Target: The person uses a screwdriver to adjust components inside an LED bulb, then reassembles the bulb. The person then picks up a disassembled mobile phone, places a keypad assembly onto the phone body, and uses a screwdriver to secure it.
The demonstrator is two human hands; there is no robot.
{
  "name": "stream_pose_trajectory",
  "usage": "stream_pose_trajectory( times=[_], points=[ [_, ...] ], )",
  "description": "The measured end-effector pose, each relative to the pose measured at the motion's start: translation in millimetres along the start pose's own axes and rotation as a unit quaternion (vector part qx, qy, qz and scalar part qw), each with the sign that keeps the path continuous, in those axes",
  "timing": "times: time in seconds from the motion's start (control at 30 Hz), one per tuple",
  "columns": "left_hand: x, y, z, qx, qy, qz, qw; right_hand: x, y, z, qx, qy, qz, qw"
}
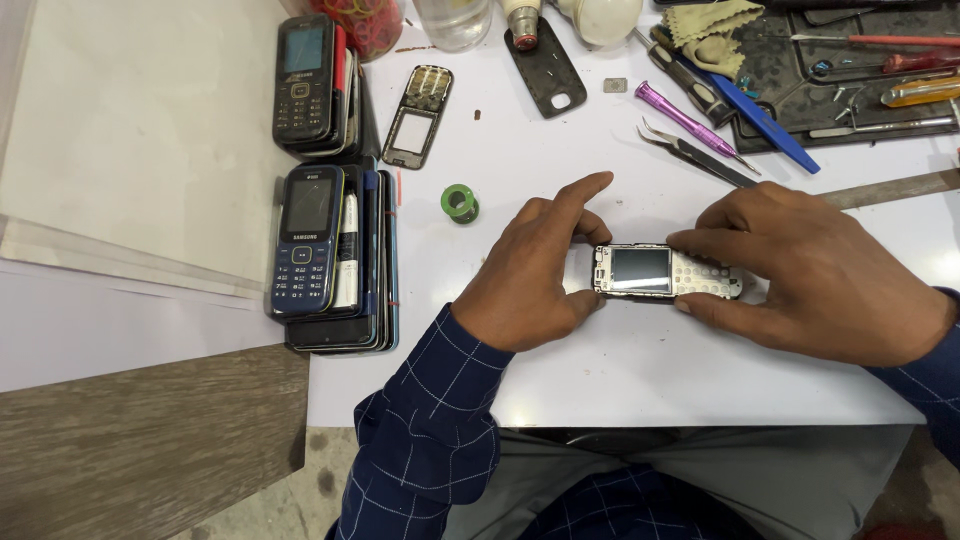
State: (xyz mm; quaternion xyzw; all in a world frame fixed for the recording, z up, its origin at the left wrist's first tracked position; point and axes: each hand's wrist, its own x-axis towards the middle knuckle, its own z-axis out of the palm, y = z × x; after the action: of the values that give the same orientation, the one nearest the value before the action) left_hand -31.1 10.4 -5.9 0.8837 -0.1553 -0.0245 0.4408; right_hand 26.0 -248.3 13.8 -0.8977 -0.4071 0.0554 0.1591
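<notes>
A stripped keypad phone body (pixel 655 271) with a bare screen and exposed keypad board lies sideways on the white table (pixel 620 370). My left hand (pixel 535 270) grips its screen end with thumb and fingers, the forefinger stretched out above. My right hand (pixel 810 270) covers and holds the keypad end. Both hands keep the phone just above or on the table surface.
Two stacks of keypad phones (pixel 310 250) stand at the left. A phone front frame (pixel 420 112), a black back cover (pixel 547 68), a green solder roll (pixel 460 203), tweezers (pixel 695 155), a purple screwdriver (pixel 685 118) and a tool mat (pixel 850 70) lie behind.
</notes>
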Motion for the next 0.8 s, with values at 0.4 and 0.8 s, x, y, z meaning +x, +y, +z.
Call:
stream_pose_trajectory(
  times=[0.4, 0.8],
  points=[
    [-1, 2, -2, 0.000, -0.001, 0.000, 1.000, -14, 8, 7, -0.011, 0.051, -0.014, 0.999],
    [-3, 3, -3, 0.007, 0.006, 0.031, 0.999, -41, 3, 17, -0.067, 0.094, -0.067, 0.991]
  ],
)
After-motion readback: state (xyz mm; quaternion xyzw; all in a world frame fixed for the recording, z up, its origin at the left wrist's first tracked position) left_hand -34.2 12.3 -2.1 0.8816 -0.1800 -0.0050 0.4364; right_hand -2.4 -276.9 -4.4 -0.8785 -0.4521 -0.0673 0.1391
